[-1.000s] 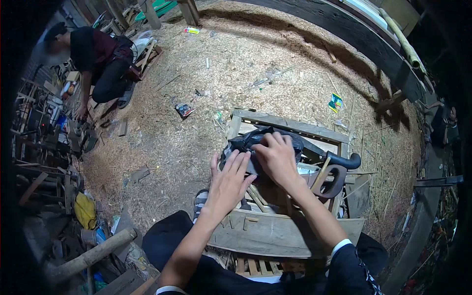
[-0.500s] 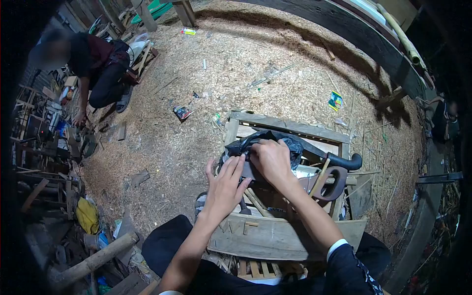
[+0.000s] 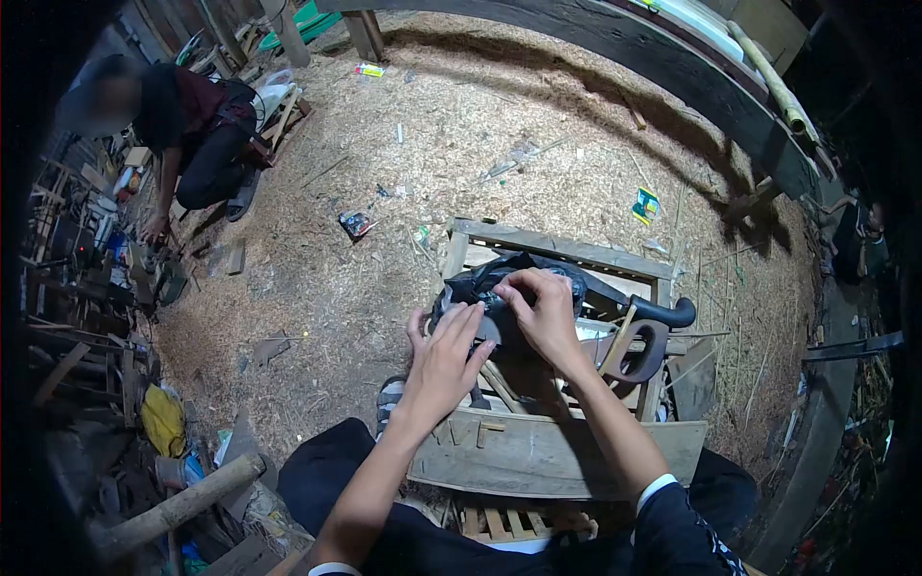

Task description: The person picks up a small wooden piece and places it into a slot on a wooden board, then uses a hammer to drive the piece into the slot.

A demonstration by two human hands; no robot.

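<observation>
A black plastic bag (image 3: 567, 276), its mouth open, lies on a wooden tool box (image 3: 562, 461) in front of me. My left hand (image 3: 444, 353) rests at the bag's near left side, fingers stretched out and thumb apart. Over the bag's opening, my right hand (image 3: 540, 312) has its thumb and index finger pinched together. What sits between those fingertips is too small to make out. Just right of my right hand are a brown handsaw handle (image 3: 638, 352) and a curved black tool handle (image 3: 665, 312). The bag's contents are mostly hidden.
Wood shavings (image 3: 403, 163) cover the ground, with scattered wrappers such as a packet (image 3: 355, 225). A co-worker (image 3: 206, 134) crouches at far left beside piled scrap. A thick pole (image 3: 187, 507) juts in at lower left. A heavy beam (image 3: 663, 58) crosses the upper right.
My right hand has lifted and drawn back slightly from the bag, its thumb and index finger now showing in a pinch. My left hand stays nearly in place.
</observation>
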